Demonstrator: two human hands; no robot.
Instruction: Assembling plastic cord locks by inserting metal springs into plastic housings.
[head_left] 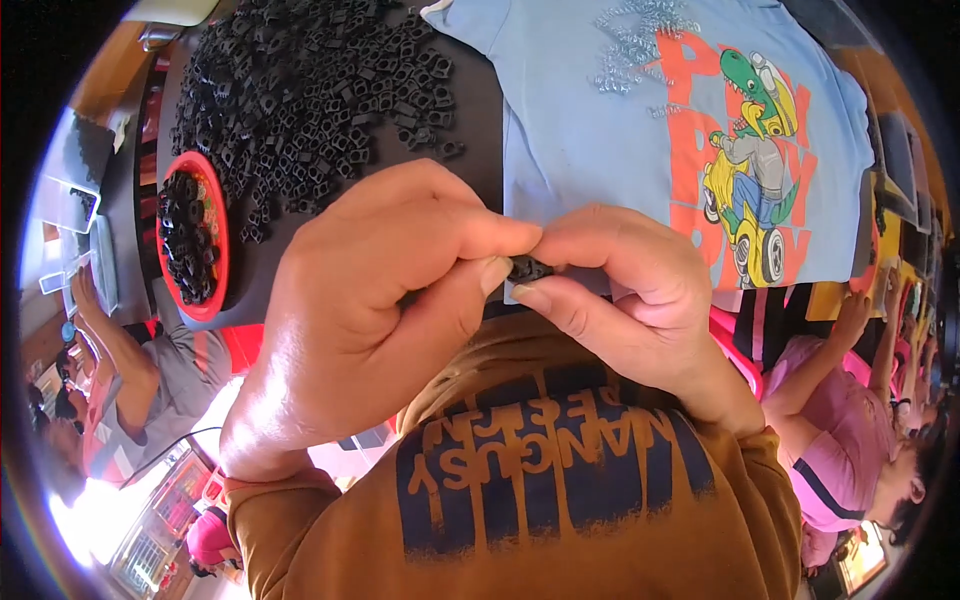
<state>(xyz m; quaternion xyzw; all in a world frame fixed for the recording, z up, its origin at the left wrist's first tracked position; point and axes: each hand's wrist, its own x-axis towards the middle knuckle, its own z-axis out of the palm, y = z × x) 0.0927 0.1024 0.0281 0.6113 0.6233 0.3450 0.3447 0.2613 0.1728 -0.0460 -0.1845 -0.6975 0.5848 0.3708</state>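
Between my two hands is a small black plastic clip-like part (528,268), mostly hidden by the fingertips. My left hand (390,270) pinches its left side between thumb and forefinger. My right hand (630,290) pinches the other side, also with thumb and forefinger. Both hands meet just above the near edge of the table, in front of my chest. Beyond my left hand lies a wide heap of similar black parts (320,90). Small, shiny, clear or metal springs (640,45) are scattered on a light blue T-shirt (580,150) spread over the table's right half.
A red-rimmed bowl (222,240) of black parts stands at the table's left edge. The dark tabletop (470,130) shows between heap and shirt. A person in grey (180,385) is at the left, and one in a pink shirt (840,450) at the right.
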